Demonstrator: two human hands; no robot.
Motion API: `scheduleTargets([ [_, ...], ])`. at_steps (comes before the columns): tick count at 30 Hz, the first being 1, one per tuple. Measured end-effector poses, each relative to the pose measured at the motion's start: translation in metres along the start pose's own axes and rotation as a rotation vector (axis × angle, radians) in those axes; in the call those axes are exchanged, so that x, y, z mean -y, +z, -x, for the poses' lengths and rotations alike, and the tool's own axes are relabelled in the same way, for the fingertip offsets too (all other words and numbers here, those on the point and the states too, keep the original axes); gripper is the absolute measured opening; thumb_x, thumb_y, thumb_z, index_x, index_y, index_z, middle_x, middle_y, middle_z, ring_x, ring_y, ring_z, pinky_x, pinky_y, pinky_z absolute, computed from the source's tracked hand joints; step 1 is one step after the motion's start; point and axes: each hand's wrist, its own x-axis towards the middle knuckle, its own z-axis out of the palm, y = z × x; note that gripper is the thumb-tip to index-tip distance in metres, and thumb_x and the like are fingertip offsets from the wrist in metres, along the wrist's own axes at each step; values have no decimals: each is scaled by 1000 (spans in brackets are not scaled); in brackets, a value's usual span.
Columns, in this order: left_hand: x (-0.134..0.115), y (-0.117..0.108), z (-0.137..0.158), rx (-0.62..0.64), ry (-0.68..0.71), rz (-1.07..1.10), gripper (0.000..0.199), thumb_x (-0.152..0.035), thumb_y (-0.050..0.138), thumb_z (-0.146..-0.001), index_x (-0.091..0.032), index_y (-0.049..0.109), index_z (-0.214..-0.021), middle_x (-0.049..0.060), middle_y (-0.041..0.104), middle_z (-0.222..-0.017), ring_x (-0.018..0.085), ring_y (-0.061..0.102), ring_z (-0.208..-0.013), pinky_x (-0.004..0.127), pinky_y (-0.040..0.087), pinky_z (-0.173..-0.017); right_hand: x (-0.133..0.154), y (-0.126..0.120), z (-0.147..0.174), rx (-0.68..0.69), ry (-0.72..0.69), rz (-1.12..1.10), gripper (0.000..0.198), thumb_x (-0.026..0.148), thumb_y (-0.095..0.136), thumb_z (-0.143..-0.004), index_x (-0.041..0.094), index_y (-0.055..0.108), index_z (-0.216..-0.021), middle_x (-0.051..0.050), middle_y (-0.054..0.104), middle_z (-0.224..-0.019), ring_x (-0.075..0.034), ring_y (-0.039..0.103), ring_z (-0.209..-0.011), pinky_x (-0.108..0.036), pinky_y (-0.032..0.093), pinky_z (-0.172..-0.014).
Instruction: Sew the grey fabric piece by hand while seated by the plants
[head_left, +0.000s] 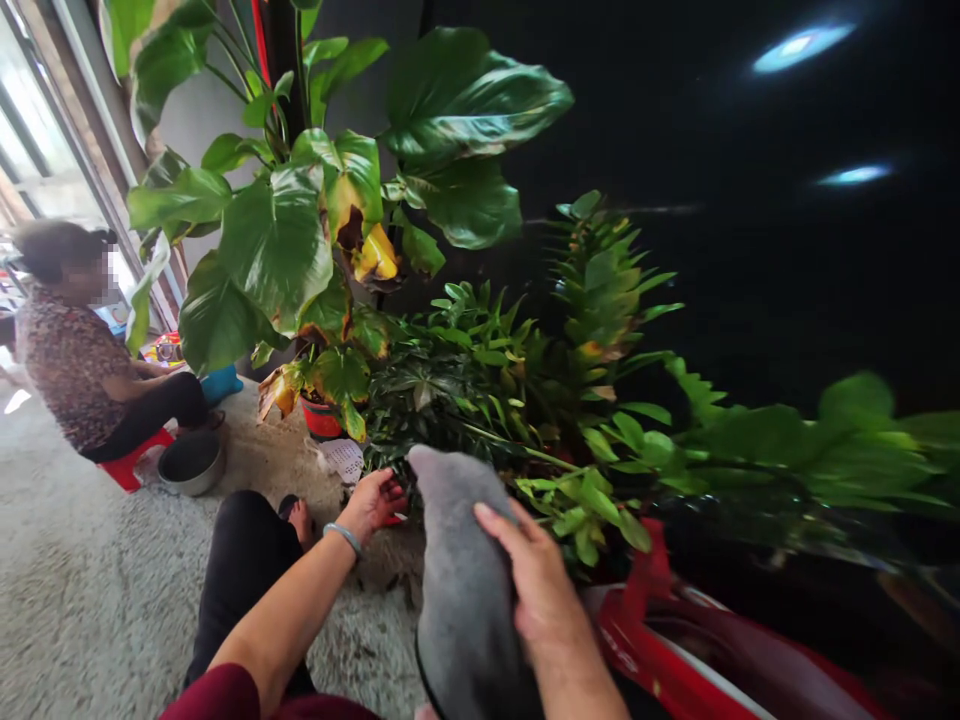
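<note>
A grey, soft-looking plush thing, narrow at its far end and wider toward me, stands in front of my lap. My right hand grips its right side, thumb on the upper face and the other fingers partly hidden. Left of its narrow tip, my left hand reaches forward with the palm turned up and fingers apart, close to dark leaves. I see nothing in that hand. A bracelet circles the left wrist.
Leafy potted plants line the dark glossy wall ahead, one in a red pot. A red bag lies at right. Another person sits on a red stool at left, beside a grey basin.
</note>
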Motion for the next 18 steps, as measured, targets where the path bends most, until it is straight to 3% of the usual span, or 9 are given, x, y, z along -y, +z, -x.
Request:
scheduleTargets([
  [3,0,9,5,3,-14,-14,9,-20,64,-82,-16,57,-80,1,60,-68,13,58,-58,29,49,-66,36,7,-20,-111,-227,-72,46,39,85,-50,23,69,-90,0,74,-74,-19,65,-63,-30,52,-60],
  [5,3,13,6,-14,-26,-15,9,-20,63,-82,-16,56,-80,1,59,-67,13,57,-56,28,49,-64,39,14,-38,-139,-241,-76,47,35,85,-46,23,68,-87,1,73,-73,-19,65,-64,-30,52,-60],
  [7,3,13,7,-29,-24,-12,9,-20,64,-82,-16,56,-81,1,59,-68,13,57,-56,28,49,-63,20,17,-47,-145,-103,-65,45,35,85,-43,23,68,-83,1,72,-69,-22,65,-63,-33,53,-59],
  [10,-5,2,9,-38,0,-12,11,-21,65,-81,-17,56,-84,1,60,-71,14,59,-58,29,50,-63,-27,14,-36,-85,147,-89,38,38,82,-47,23,70,-79,-1,72,-63,-28,69,-64,-38,54,-58],
  [13,-18,-9,11,-62,20,-7,11,-21,65,-81,-17,56,-86,2,63,-76,14,61,-59,29,51,-64,-48,10,-13,-50,208,-113,32,42,81,-53,25,70,-77,-3,73,-64,-32,71,-69,-42,55,-60],
  [15,-24,-10,11,-64,27,-3,11,-21,66,-80,-17,57,-85,3,65,-79,13,61,-59,29,51,-64,-36,14,-6,-58,102,-98,36,43,81,-55,26,70,-84,-2,75,-72,-31,71,-73,-41,55,-65],
  [18,-21,-3,11,-17,24,-4,11,-22,67,-79,-16,58,-83,2,65,-76,14,60,-61,28,51,-65,-2,35,-17,-29,-177,-26,47,42,81,-58,24,69,-99,-1,76,-87,-26,69,-81,-37,54,-74],
])
